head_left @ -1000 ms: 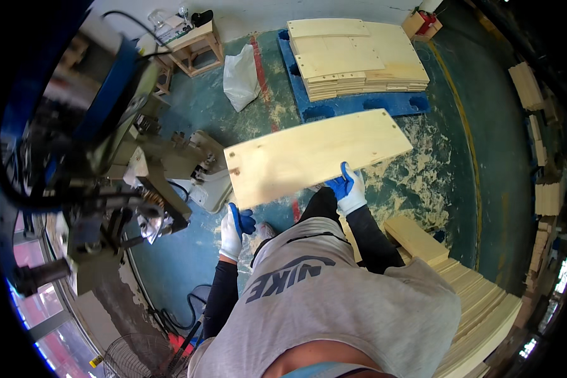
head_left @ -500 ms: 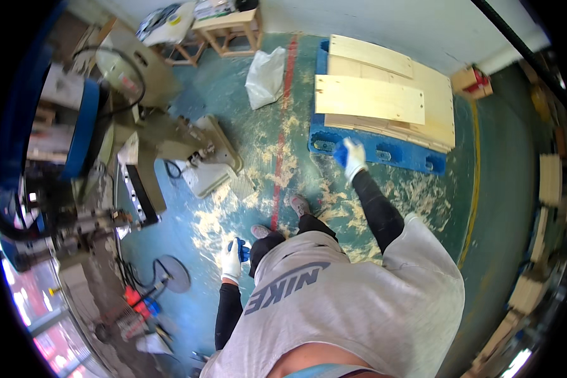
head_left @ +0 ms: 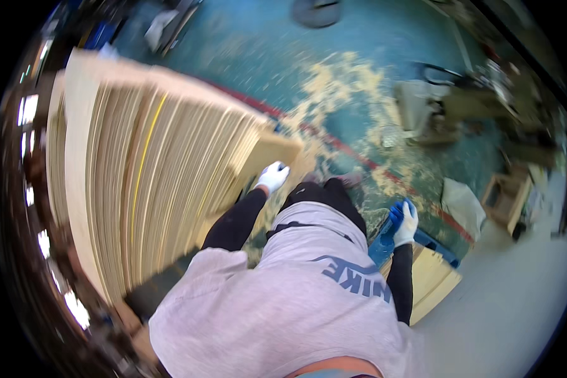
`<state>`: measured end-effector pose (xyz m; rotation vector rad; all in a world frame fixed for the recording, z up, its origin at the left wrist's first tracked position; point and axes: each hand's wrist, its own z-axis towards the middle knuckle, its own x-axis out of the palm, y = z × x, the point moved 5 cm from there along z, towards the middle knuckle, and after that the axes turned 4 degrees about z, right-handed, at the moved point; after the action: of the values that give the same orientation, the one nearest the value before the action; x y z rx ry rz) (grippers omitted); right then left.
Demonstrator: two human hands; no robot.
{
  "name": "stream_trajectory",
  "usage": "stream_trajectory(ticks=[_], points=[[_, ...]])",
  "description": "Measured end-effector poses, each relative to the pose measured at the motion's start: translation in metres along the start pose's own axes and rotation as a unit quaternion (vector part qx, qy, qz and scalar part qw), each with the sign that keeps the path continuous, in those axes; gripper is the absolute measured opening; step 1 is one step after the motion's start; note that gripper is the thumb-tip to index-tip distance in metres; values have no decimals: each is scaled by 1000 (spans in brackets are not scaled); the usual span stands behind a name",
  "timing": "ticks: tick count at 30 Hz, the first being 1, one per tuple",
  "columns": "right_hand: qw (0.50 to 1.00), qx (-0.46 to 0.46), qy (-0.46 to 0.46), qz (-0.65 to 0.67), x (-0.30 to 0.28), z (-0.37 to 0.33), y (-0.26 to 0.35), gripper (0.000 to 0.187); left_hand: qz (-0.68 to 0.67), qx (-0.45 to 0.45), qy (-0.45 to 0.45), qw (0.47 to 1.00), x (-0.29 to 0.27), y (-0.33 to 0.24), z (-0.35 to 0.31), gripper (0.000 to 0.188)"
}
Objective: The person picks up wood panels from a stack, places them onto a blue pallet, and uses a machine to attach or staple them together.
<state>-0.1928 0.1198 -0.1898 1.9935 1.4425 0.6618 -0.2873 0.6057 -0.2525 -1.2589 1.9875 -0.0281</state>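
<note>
My left hand (head_left: 273, 177), in a white glove, hangs beside the near end of a big row of thin wooden boards (head_left: 164, 157) standing on edge at the left. Its fingers are loosely bent, with nothing visible in them; whether it touches the end board (head_left: 276, 146) I cannot tell. My right hand (head_left: 406, 223), in a white glove with a blue palm, hangs at my right side, fingers loosely curled and apart, holding nothing. Close by it are a blue pallet (head_left: 436, 247) and the pale boards (head_left: 429, 286) stacked on it, partly hidden by my arm.
Wood shavings (head_left: 343, 88) lie over the green floor, crossed by a red line (head_left: 343, 148). A machine (head_left: 479, 104) stands at the far right. A whitish sack (head_left: 463, 205) and a wooden stool (head_left: 505, 196) are at the right, near a pale wall (head_left: 516, 283).
My body and view have turned well to the right. The machine and pallet, earlier at left and ahead, now lie at the right; the upright boards have come in at left. Both hands remain empty.
</note>
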Motion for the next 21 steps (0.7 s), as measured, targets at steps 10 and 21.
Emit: stream_trajectory(ticks=[10, 21], points=[[971, 122, 78, -189, 22, -54, -88, 33, 54, -29, -195, 979, -8, 141, -49, 51], [966, 90, 43, -238, 27, -89, -50, 32, 220, -61, -181, 956, -19, 102, 19, 66]])
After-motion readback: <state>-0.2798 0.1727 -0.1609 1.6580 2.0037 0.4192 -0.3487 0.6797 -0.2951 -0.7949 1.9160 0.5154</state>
